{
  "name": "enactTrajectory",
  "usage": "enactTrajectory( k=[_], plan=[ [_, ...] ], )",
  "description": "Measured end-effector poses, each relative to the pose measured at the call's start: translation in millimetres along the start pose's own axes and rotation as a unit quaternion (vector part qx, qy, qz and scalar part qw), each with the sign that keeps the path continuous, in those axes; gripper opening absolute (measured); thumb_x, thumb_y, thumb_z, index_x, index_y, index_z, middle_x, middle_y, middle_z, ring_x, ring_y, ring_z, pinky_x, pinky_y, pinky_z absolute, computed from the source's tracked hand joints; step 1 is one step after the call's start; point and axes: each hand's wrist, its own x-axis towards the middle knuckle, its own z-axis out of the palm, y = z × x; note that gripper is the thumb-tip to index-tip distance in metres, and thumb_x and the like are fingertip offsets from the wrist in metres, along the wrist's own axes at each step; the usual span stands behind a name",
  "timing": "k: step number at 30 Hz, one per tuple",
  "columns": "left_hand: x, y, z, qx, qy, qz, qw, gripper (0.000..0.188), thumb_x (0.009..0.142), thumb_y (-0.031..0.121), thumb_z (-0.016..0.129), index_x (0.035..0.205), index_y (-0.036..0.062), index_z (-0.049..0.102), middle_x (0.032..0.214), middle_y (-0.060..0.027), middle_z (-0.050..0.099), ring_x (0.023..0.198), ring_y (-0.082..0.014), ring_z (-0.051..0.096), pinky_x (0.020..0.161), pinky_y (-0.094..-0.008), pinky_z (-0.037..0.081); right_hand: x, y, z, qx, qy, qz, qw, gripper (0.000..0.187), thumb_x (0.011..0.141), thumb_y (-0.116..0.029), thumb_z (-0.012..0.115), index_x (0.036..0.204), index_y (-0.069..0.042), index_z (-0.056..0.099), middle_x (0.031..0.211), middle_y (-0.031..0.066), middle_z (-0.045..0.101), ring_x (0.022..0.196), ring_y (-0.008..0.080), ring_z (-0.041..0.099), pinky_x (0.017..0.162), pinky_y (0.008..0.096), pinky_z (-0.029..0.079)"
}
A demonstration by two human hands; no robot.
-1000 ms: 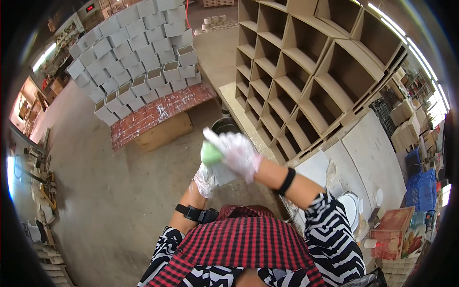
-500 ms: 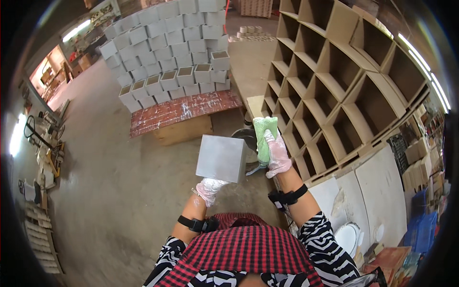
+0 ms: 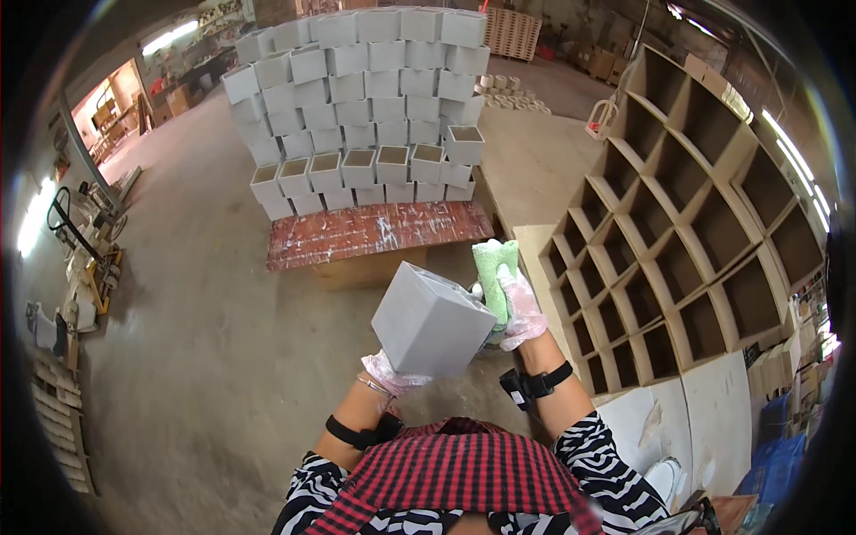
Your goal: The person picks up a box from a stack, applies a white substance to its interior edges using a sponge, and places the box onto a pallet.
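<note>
A smooth light-grey square box (image 3: 437,323) is held up in front of me, tilted so that an edge and two of its faces show. My left hand (image 3: 394,373), in a thin whitish glove, holds it from below; most of its fingers are hidden behind the box. At the box's right side, my right hand (image 3: 521,310), gloved and smeared with white, is closed around a folded green cloth (image 3: 496,272). The cloth is close to the box's far right edge; whether they touch I cannot tell.
Ahead, many similar grey boxes are stacked in rows on a paint-spotted red board (image 3: 374,234). A large brown cubbyhole shelf (image 3: 678,232) rises at the right, beside white panels (image 3: 713,415). A pallet truck (image 3: 102,276) stands at the far left on the concrete floor.
The grey box has turned and tilted, and now reaches nearer the green cloth. My view has shifted left, so the stack and shelf appear farther right. Both hands keep their holds.
</note>
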Motion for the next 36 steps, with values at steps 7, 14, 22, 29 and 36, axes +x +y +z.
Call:
enactTrajectory(
  k=[7, 14, 22, 29, 36],
  plan=[
    [-1.2, -44.0, -82.6, 0.021, 0.05, -0.005, 0.999, 0.05, 0.089, 0.028, 0.056, 0.132, 0.0077, 0.039, 0.132, -0.0085, 0.046, 0.122, -0.0201, 0.043, 0.1, -0.0361, 0.038, 57.9, 44.0, 23.0, 0.033, 0.071, 0.013, 0.997, 0.03, 0.094, -0.035, 0.045, 0.109, -0.01, 0.049, 0.079, 0.0041, 0.054, 0.067, 0.018, 0.057, 0.051, 0.0297, 0.049],
    [19.5, -82.1, -116.1, 0.052, 0.063, -0.015, 0.996, 0.052, 0.089, 0.032, 0.056, 0.131, 0.0071, 0.04, 0.13, -0.0089, 0.047, 0.121, -0.0202, 0.044, 0.099, -0.0365, 0.039, 86.5, 62.9, 24.0, 0.041, 0.103, 0.029, 0.993, 0.03, 0.094, -0.036, 0.047, 0.111, -0.012, 0.049, 0.079, 0.0061, 0.056, 0.061, 0.0169, 0.057, 0.048, 0.0265, 0.048],
    [84.8, -127.9, -118.9, 0.086, 0.103, -0.035, 0.99, 0.054, 0.088, 0.036, 0.057, 0.13, 0.0065, 0.041, 0.128, -0.0093, 0.049, 0.12, -0.0202, 0.045, 0.098, -0.037, 0.039, 150.6, 62.1, -21.9, 0.047, 0.103, 0.032, 0.993, 0.039, 0.093, -0.03, 0.051, 0.126, -0.009, 0.046, 0.095, 0.0037, 0.059, 0.068, 0.0149, 0.058, 0.058, 0.0271, 0.049],
    [168.5, -136.2, -137.6, -0.383, 0.293, -0.054, 0.874, 0.058, 0.089, 0.045, 0.051, 0.129, 0.0046, 0.041, 0.125, -0.0105, 0.051, 0.115, -0.0227, 0.05, 0.096, -0.0392, 0.042, 222.4, 51.7, -58.2, 0.004, 0.092, 0.046, 0.995, 0.034, 0.093, -0.027, 0.05, 0.12, -0.007, 0.048, 0.084, 0.0055, 0.06, 0.063, 0.0148, 0.058, 0.054, 0.0275, 0.048],
    [259.7, -147.8, -147.7, -0.566, 0.296, -0.053, 0.768, 0.064, 0.091, 0.05, 0.044, 0.135, 0.0046, 0.034, 0.132, -0.0124, 0.046, 0.121, -0.0272, 0.046, 0.103, -0.0436, 0.036, 255.9, 31.4, -97.0, -0.032, 0.14, 0.072, 0.987, 0.029, 0.094, -0.027, 0.048, 0.116, -0.008, 0.05, 0.072, 0.0069, 0.06, 0.058, 0.0154, 0.057, 0.051, 0.0268, 0.047]
  ],
)
